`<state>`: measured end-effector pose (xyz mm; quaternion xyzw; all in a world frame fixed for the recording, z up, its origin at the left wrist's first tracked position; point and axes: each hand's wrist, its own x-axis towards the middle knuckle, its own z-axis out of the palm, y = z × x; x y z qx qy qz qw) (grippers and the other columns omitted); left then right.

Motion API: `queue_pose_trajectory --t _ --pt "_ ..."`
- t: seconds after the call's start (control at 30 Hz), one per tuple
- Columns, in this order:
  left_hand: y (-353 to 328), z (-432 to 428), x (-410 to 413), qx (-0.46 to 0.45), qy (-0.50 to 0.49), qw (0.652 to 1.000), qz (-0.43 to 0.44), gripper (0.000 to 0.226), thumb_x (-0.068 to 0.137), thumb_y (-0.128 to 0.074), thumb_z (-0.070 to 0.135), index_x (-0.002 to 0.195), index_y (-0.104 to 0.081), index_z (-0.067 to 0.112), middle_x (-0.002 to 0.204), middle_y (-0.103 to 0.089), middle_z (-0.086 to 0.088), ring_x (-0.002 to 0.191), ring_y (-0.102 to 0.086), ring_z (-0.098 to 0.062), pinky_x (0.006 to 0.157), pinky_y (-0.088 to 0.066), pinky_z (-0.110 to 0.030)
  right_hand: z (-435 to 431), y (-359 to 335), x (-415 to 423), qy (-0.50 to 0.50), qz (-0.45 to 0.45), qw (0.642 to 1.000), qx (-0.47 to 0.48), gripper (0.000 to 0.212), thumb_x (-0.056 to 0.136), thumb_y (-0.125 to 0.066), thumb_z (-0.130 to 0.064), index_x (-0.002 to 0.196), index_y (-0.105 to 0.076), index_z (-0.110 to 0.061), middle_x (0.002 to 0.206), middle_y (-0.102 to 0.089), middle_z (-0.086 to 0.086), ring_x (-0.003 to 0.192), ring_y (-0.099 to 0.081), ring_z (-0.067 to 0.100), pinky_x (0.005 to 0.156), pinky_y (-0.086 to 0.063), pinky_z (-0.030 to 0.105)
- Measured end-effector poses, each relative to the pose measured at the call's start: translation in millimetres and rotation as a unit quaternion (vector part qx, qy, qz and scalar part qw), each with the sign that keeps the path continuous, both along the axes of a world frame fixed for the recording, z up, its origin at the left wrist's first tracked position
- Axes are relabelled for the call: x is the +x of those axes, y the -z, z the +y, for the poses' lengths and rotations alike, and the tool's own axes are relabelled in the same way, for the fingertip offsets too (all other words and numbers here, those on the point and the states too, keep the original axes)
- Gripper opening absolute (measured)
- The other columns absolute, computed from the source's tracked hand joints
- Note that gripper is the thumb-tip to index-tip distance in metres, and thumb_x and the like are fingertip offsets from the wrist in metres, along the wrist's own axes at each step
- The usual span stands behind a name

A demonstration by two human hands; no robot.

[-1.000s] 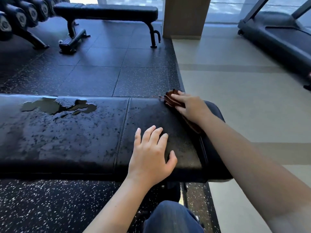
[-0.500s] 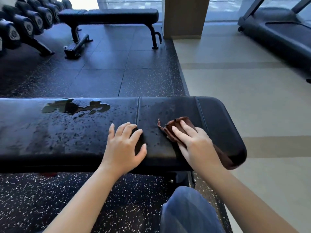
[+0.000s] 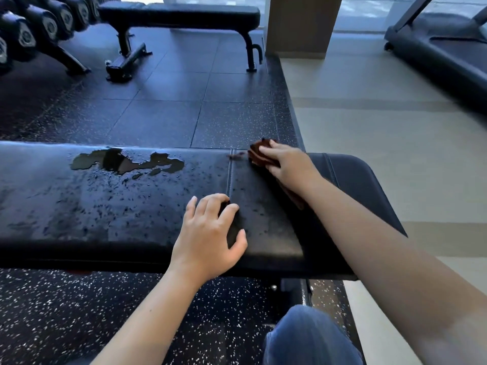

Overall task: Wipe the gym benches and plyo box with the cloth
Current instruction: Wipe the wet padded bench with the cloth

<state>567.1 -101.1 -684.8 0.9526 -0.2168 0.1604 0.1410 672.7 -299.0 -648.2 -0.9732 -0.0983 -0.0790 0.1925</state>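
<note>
A black padded gym bench [image 3: 79,201] stretches across the view in front of me. Its top is wet, with a puddle [image 3: 126,160] near the far edge and scattered droplets around it. My right hand [image 3: 287,164] presses a brown cloth [image 3: 259,152] flat on the bench's far edge, just right of the pad seam. My left hand [image 3: 208,238] rests on the near part of the pad with fingers bent, holding nothing. Part of the cloth trails hidden under my right wrist.
A second black flat bench [image 3: 179,14] stands at the back on the rubber floor. A dumbbell rack [image 3: 34,30] is at the back left. A wooden pillar [image 3: 303,25] and a treadmill [image 3: 434,51] stand to the right on pale flooring. My knee [image 3: 311,338] is below.
My right hand has pushed the cloth from the near middle of the pad back to the far edge. My left hand has stayed on the pad near the seam.
</note>
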Motion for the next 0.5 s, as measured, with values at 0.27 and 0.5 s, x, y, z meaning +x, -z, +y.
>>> queue_pose_trajectory --t 0.27,0.5 --pt "0 0 -1 -0.017 -0.002 1.0 -0.007 0.045 0.076 -0.045 0.041 0.1 -0.067 0.01 0.108 -0.059 -0.008 0.103 -0.054 -0.027 0.1 -0.035 -0.053 6 14 -97 0.007 -0.067 0.998 0.007 0.05 0.076 -0.068 -0.018 0.125 -0.058 -0.019 0.133 -0.054 0.013 0.098 -0.057 0.042 0.089 -0.049 0.047" --pt "0 0 -1 -0.016 -0.002 1.0 0.004 0.046 0.076 -0.044 0.041 0.101 -0.066 0.009 0.109 -0.06 -0.009 0.102 -0.056 -0.029 0.1 -0.033 -0.051 12 14 -76 0.013 -0.073 0.997 0.016 0.047 0.076 -0.066 -0.009 0.122 -0.061 -0.02 0.131 -0.055 0.014 0.1 -0.056 0.042 0.091 -0.048 0.047"
